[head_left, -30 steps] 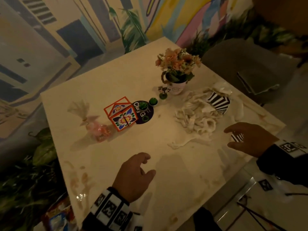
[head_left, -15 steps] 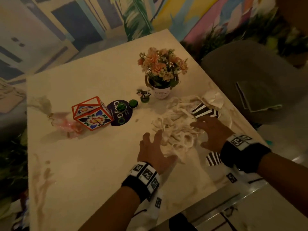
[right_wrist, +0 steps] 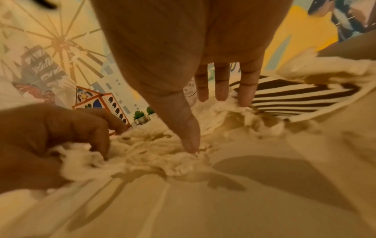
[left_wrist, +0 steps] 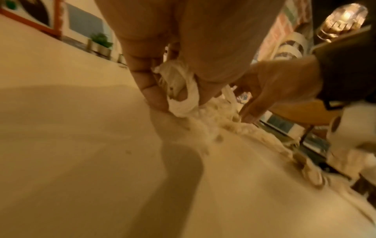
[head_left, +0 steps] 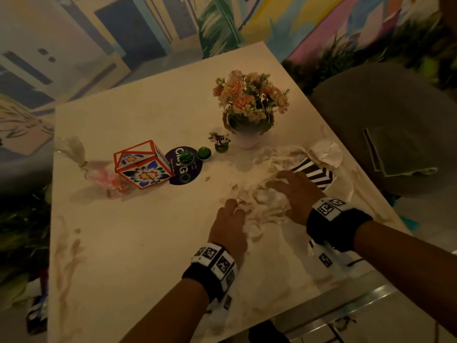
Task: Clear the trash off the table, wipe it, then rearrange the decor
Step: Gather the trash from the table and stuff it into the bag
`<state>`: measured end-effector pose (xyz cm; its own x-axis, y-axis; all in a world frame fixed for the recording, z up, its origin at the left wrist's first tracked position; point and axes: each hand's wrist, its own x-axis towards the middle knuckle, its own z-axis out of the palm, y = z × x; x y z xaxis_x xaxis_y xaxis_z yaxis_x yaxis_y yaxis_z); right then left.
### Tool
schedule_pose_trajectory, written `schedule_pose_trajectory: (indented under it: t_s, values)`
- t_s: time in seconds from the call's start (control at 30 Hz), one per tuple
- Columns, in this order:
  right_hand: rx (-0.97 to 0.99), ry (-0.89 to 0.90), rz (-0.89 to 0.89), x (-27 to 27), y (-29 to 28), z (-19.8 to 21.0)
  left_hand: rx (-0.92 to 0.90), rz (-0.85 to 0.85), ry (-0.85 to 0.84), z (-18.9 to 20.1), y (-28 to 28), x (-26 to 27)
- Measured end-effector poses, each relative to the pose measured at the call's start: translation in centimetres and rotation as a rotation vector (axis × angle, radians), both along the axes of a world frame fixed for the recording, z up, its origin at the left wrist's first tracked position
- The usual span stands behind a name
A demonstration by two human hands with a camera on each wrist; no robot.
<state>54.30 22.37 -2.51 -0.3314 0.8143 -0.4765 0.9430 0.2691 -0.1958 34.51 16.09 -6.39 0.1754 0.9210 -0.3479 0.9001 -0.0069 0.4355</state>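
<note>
From the head view, the fingertips of the left hand (head_left: 228,225) are buried in the shredded paper (head_left: 262,206), so how much they grip is unclear. The right hand (head_left: 295,191) covers the near corner of the striped paper (head_left: 316,173). The small print on the round dark card (head_left: 181,167) is too tiny to read. At the lower left of the frame something dark lies on the floor (head_left: 37,315), half behind the table (head_left: 128,256) edge, beyond telling. The left wrist view is smeared along its right side.
</note>
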Motion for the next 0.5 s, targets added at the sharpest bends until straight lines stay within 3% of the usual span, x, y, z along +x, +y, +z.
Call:
schedule_pose_trajectory:
  t_s: [0.27,0.5]
  values:
    - [-0.058,-0.074,0.058,-4.2,1.5,-1.1,0.233,0.291,-0.347,2.8,-1.3,-5.0]
    - [-0.159,0.016,0.002,-5.0,2.4,-0.2,0.163,0.627,-0.5,3.1,-1.3,-8.9]
